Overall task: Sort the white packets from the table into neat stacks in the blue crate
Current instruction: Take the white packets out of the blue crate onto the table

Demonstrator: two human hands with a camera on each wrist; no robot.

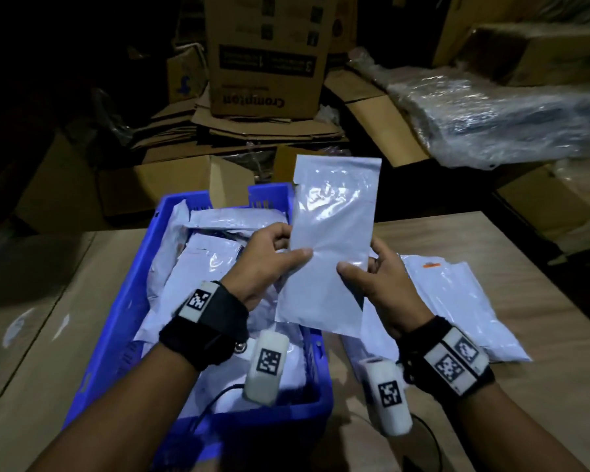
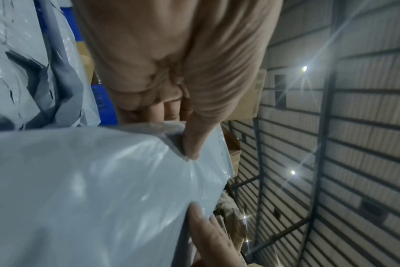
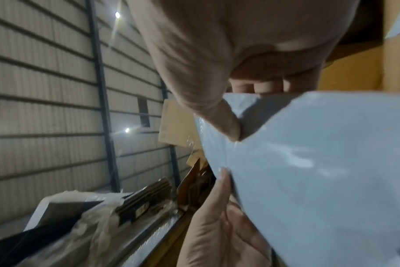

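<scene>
A long white packet (image 1: 331, 240) is held upright in the air over the right side of the blue crate (image 1: 116, 321). My left hand (image 1: 269, 257) pinches its left edge, thumb in front and fingers behind. My right hand (image 1: 372, 277) pinches its right edge the same way. In the left wrist view the thumb presses into the white packet (image 2: 91, 189). In the right wrist view the thumb sits on the packet (image 3: 320, 171). Several white packets (image 1: 212, 264) lie loosely piled in the crate. More white packets (image 1: 464, 301) lie on the table to the right.
The wooden table (image 1: 542, 301) carries the crate and the loose packets. Behind it stand cardboard boxes (image 1: 266, 56), flattened cardboard and a plastic-wrapped bundle (image 1: 498, 110). A cable (image 1: 423, 434) runs across the table near my right forearm.
</scene>
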